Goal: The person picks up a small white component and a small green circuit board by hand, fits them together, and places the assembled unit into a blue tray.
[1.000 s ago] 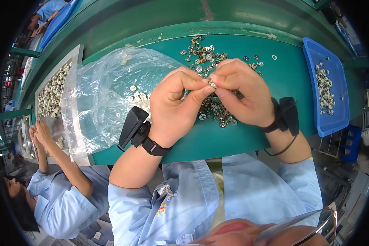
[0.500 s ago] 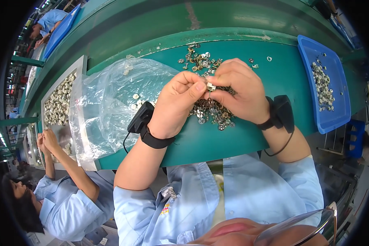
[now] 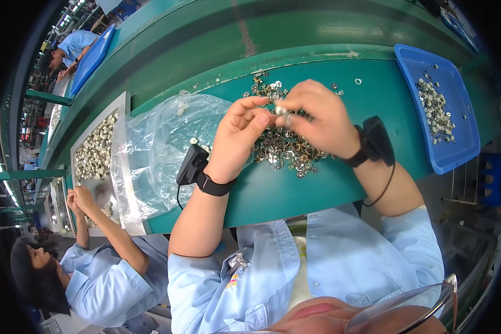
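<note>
Over a pile of small metal discs and rings (image 3: 286, 153), my two hands meet fingertip to fingertip. A small white-and-silver part (image 3: 282, 113), smeared by motion, sits at the fingertips of my right hand (image 3: 324, 118), which is closed on it. My left hand (image 3: 238, 133) is just left of that part, its thumb and forefinger curled but apart, with no thing visible between them. Black wristbands with dark boxes are strapped on both wrists.
A blue tray (image 3: 466, 133) with small metal-and-white parts stands at the right. Left lie a clear plastic bag (image 3: 161, 133) and a metal-rimmed tray (image 3: 100, 195) of cream parts. A co-worker (image 3: 106, 278) sits at the lower left; a green ledge (image 3: 317, 33) runs behind.
My left thumb and forefinger have parted from the small part. My right hand has shifted slightly, its fingertips blurred around it. The whole view has shifted a little.
</note>
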